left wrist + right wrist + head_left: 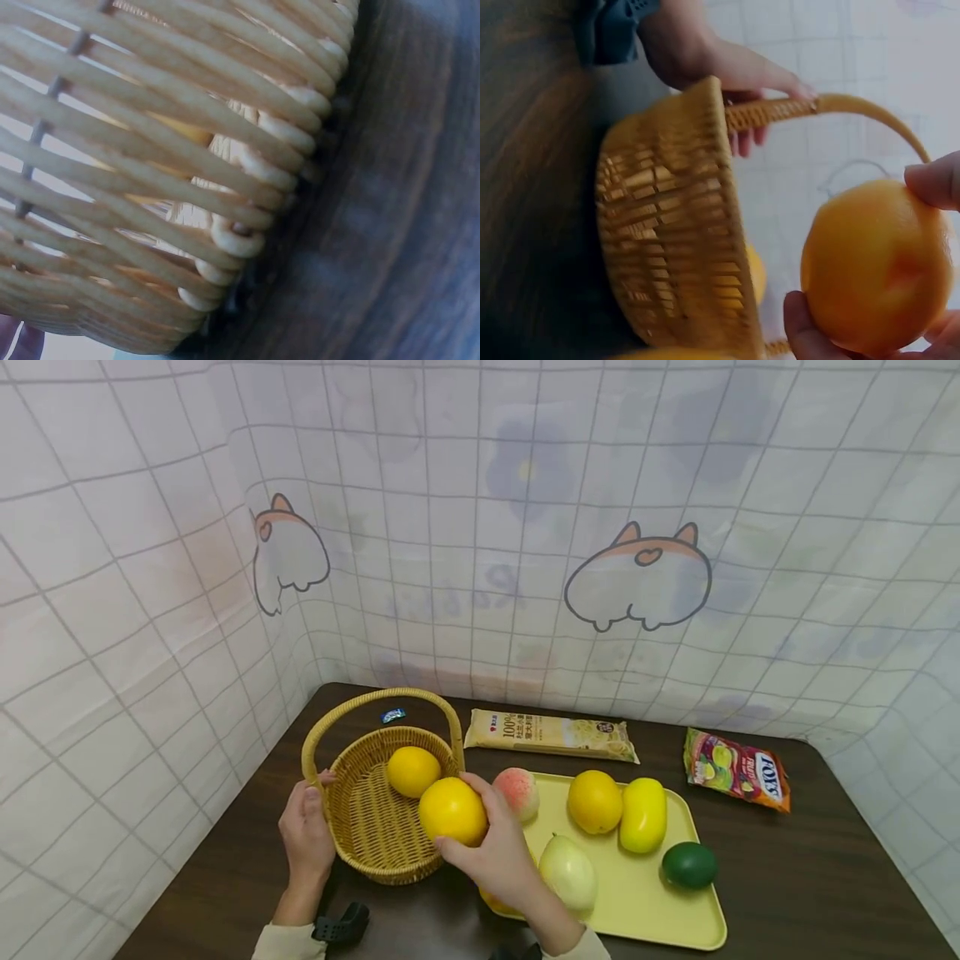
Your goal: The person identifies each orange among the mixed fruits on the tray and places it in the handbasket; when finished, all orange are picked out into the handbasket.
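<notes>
A woven wicker basket (382,827) with a tall arched handle stands at the left of the table. One orange (413,772) lies inside it. My left hand (307,831) grips the foot of the handle at the basket's left rim; the right wrist view shows its thumb and fingers on either side of the handle. Between thumb and fingers, my right hand (498,852) holds another orange (877,266) above the basket's right rim. The weave of the basket wall (150,150) fills much of the left wrist view.
A yellow tray (637,906) on the right carries a peach (517,793), an orange (595,802), a yellow oblong fruit (643,815), a pale pear-shaped fruit (567,872) and a dark green fruit (689,865). Behind lie a noodle pack (551,735), a candy bag (737,770) and a small blue wrapper (392,716).
</notes>
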Available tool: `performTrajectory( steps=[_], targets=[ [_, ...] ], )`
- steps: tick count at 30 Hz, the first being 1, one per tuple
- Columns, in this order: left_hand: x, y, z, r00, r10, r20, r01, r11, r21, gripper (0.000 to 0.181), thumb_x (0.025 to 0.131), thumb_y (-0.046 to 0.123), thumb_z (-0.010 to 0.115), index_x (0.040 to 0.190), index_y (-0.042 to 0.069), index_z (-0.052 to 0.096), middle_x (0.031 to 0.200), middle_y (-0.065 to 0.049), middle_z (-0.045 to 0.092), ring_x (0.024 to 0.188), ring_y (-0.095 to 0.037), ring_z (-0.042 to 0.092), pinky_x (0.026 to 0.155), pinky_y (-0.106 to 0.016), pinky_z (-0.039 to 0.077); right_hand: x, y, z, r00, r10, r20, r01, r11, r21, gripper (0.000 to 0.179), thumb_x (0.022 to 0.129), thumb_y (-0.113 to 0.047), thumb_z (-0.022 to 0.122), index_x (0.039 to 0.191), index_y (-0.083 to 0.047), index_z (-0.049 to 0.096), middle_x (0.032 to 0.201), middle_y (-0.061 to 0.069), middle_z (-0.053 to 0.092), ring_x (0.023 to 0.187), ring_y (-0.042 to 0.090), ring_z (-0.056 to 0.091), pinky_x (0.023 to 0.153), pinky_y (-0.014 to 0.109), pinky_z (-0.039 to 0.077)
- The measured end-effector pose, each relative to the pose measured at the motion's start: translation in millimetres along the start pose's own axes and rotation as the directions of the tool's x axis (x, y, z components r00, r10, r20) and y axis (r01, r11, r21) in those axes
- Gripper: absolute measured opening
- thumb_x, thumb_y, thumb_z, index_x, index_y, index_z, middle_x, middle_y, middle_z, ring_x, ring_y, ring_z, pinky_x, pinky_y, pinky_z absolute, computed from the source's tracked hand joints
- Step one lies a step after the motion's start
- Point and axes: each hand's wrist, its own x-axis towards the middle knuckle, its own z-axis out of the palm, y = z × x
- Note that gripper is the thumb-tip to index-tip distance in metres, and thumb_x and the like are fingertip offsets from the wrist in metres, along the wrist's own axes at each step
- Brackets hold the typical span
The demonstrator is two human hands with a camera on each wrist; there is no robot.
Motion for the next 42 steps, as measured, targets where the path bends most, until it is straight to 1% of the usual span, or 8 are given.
performTrajectory(
  steps=[7, 13, 14, 18, 21, 25, 33, 42],
  targets=[
    [0.6, 0.2, 3.1, 1.0, 0.021, 0.011, -0.021, 1.0, 0.01, 0.038, 0.105, 0.011, 0.034, 0.095, -0.013, 0.061, 0.102, -0.03, 0.063, 0.111, -0.013, 0.061, 0.097, -0.016, 0.041, 6.4, 7, 23, 1.0, -0.027, 0.013, 0.027, 0.999, -0.026, 0.076, 0.079, -0.032, 0.08, 0.143, -0.019, 0.043, 0.133, 0.003, 0.051, 0.105, 0.019, 0.056, 0.086, 0.037, 0.048],
    [2.0, 0.4, -0.8, 0.999, 0.037, 0.008, -0.038, 0.998, 0.04, 0.038, 0.106, 0.016, 0.034, 0.095, -0.007, 0.063, 0.103, -0.024, 0.066, 0.111, -0.011, 0.061, 0.097, -0.016, 0.04, 14.9, 8, 41, 0.997, -0.048, 0.068, 0.056, 0.991, -0.121, 0.076, 0.077, -0.038, 0.079, 0.143, -0.022, 0.044, 0.132, -0.001, 0.054, 0.102, 0.016, 0.057, 0.083, 0.034, 0.048],
    [1.8, 2.1, -1.2, 0.999, 0.038, 0.011, -0.038, 0.998, 0.042, 0.038, 0.106, 0.015, 0.034, 0.095, -0.008, 0.062, 0.103, -0.024, 0.066, 0.111, -0.011, 0.061, 0.098, -0.015, 0.04, 15.2, 8, 43, 0.996, -0.05, 0.079, 0.06, 0.99, -0.126, 0.076, 0.077, -0.039, 0.079, 0.142, -0.023, 0.044, 0.131, -0.002, 0.054, 0.102, 0.015, 0.057, 0.083, 0.034, 0.048],
    [1.5, 26.1, -3.0, 0.999, 0.029, 0.026, -0.03, 0.999, 0.038, 0.037, 0.105, 0.014, 0.037, 0.094, -0.012, 0.06, 0.101, -0.027, 0.065, 0.11, -0.009, 0.061, 0.096, -0.014, 0.041, 15.5, 7, 49, 0.985, -0.074, 0.154, 0.096, 0.985, -0.141, 0.074, 0.078, -0.038, 0.08, 0.142, -0.026, 0.045, 0.132, -0.004, 0.053, 0.103, 0.012, 0.055, 0.085, 0.032, 0.048],
    [2.0, 23.1, -3.9, 0.999, 0.024, 0.036, -0.025, 0.999, 0.021, 0.034, 0.105, 0.014, 0.038, 0.094, -0.01, 0.06, 0.102, -0.025, 0.065, 0.109, -0.008, 0.061, 0.096, -0.015, 0.041, 15.9, 5, 53, 0.977, -0.092, 0.19, 0.122, 0.981, -0.149, 0.073, 0.078, -0.037, 0.08, 0.142, -0.025, 0.046, 0.134, -0.004, 0.052, 0.106, 0.011, 0.055, 0.086, 0.03, 0.049],
    [3.0, 1.1, -2.8, 0.999, 0.021, 0.032, -0.021, 1.0, 0.012, 0.032, 0.105, 0.013, 0.038, 0.094, -0.008, 0.06, 0.104, -0.022, 0.066, 0.109, -0.009, 0.06, 0.099, -0.016, 0.041, 18.6, 4, 56, 0.979, -0.075, 0.191, 0.109, 0.979, -0.173, 0.073, 0.078, -0.037, 0.08, 0.142, -0.023, 0.046, 0.134, -0.004, 0.051, 0.106, 0.01, 0.055, 0.085, 0.03, 0.049],
    [4.4, 2.8, -0.7, 0.999, 0.028, 0.029, -0.029, 0.998, 0.047, 0.036, 0.105, 0.011, 0.035, 0.093, -0.014, 0.057, 0.103, -0.029, 0.064, 0.11, -0.007, 0.06, 0.099, -0.015, 0.04, 26.6, 6, 63, 0.978, -0.046, 0.203, 0.097, 0.964, -0.249, 0.074, 0.077, -0.042, 0.08, 0.141, -0.023, 0.048, 0.133, -0.005, 0.052, 0.107, 0.011, 0.054, 0.085, 0.031, 0.048],
    [3.4, 4.2, -1.5, 0.999, 0.016, 0.032, -0.018, 0.999, 0.05, 0.035, 0.105, 0.016, 0.036, 0.094, -0.007, 0.06, 0.105, -0.022, 0.067, 0.111, -0.005, 0.059, 0.099, -0.015, 0.04, 30.9, 7, 66, 0.973, -0.039, 0.226, 0.118, 0.929, -0.35, 0.076, 0.078, -0.046, 0.079, 0.142, -0.019, 0.048, 0.134, -0.003, 0.054, 0.109, 0.013, 0.054, 0.088, 0.033, 0.047]
  ],
)
